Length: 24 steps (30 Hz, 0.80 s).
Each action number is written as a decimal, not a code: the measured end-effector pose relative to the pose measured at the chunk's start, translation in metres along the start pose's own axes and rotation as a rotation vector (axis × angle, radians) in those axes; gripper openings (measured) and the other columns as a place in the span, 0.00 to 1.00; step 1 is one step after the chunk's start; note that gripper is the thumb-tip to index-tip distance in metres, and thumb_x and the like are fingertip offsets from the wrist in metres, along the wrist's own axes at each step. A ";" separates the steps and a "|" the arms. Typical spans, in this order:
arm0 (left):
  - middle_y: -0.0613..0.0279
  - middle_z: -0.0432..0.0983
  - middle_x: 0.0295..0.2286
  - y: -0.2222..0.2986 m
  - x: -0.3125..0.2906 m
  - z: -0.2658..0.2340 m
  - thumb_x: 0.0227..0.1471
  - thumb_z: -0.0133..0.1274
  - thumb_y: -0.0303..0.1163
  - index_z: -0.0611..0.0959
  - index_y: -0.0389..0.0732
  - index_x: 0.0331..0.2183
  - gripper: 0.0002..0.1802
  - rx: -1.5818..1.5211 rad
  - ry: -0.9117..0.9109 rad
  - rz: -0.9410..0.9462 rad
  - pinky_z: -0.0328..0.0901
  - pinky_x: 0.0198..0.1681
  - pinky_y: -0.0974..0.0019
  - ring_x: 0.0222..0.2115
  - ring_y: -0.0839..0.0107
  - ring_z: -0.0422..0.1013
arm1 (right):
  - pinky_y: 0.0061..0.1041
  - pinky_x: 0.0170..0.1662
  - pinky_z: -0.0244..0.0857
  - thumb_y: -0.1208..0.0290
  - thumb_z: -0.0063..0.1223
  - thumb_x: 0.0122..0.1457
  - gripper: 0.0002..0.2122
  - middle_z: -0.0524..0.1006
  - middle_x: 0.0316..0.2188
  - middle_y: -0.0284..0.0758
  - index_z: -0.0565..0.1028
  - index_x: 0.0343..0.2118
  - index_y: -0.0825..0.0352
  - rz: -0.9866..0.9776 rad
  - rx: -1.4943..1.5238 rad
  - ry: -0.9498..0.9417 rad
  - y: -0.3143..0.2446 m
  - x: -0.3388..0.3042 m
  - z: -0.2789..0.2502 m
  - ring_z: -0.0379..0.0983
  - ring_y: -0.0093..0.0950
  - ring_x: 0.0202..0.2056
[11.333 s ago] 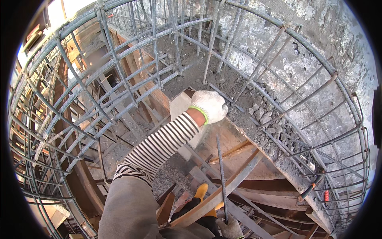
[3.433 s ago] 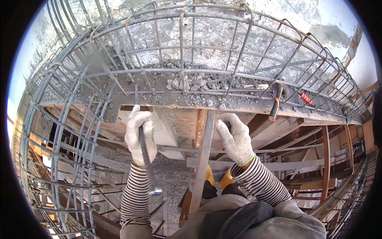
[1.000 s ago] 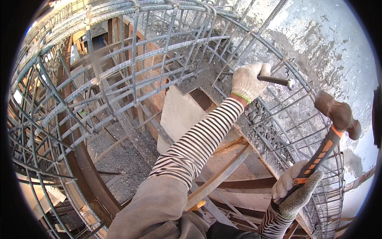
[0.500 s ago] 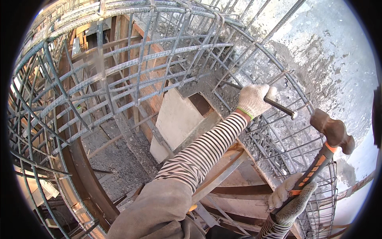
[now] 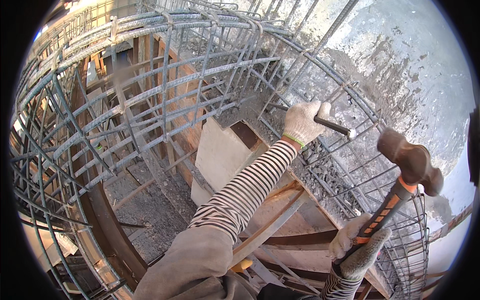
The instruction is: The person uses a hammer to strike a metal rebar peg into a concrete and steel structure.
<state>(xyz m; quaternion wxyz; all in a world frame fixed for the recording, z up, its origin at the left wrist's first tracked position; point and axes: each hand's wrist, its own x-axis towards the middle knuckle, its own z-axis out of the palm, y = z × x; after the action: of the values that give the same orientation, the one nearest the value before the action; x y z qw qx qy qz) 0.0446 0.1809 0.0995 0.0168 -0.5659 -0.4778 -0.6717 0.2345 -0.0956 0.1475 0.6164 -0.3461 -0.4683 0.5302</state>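
Note:
My left hand point(image 5: 303, 121), in a pale knitted glove, is closed around a dark metal chisel point(image 5: 332, 126). The chisel's blunt, shiny struck end points right, and its other end reaches left toward the rough concrete among the bars. My right hand point(image 5: 356, 246), also gloved, grips a hammer point(image 5: 410, 159) by its black and orange handle. The hammer's heavy brown steel head is raised, to the right of the chisel's struck end and apart from it. Grey rubble point(image 5: 320, 157) lies under the bars just below my left hand.
A curved cage of steel rebar point(image 5: 145, 112) fills the left and upper area, and more rebar point(image 5: 407, 250) stands at the lower right. A scraped concrete wall point(image 5: 415, 75) rises on the right. Wooden formwork boards point(image 5: 225, 145) and a curved brown beam point(image 5: 107, 225) lie below.
The view has shifted slightly, so the cage and both hands sit a little further left. The hammer head appears larger and nearer the camera. Both grips stay the same.

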 end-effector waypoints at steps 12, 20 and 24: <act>0.47 0.75 0.20 -0.005 0.000 -0.015 0.64 0.51 0.43 0.80 0.38 0.24 0.22 -0.069 0.103 -0.093 0.67 0.29 0.51 0.22 0.51 0.75 | 0.30 0.15 0.61 0.41 0.43 0.70 0.26 0.66 0.16 0.32 0.68 0.32 0.65 0.387 0.117 -0.174 0.026 0.034 -0.019 0.61 0.26 0.12; 0.56 0.77 0.21 0.041 -0.014 -0.048 0.47 0.64 0.34 0.82 0.43 0.25 0.07 -0.224 -0.226 0.194 0.68 0.29 0.57 0.25 0.54 0.76 | 0.28 0.15 0.64 0.45 0.50 0.69 0.23 0.68 0.17 0.34 0.69 0.37 0.66 0.263 0.085 0.020 0.066 0.000 -0.049 0.64 0.27 0.12; 0.63 0.69 0.15 -0.002 -0.088 -0.066 0.35 0.67 0.32 0.76 0.43 0.16 0.14 -0.302 -0.211 0.567 0.60 0.23 0.60 0.16 0.62 0.66 | 0.27 0.15 0.63 0.46 0.54 0.66 0.23 0.68 0.18 0.34 0.69 0.38 0.67 0.363 0.092 0.060 0.082 -0.022 -0.070 0.64 0.27 0.13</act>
<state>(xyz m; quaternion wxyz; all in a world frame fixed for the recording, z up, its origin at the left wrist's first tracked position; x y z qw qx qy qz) 0.0261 0.0931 0.0369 0.0694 -0.7388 -0.1954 -0.6412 0.2739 -0.0961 0.0449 0.5394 -0.4120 -0.3549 0.6429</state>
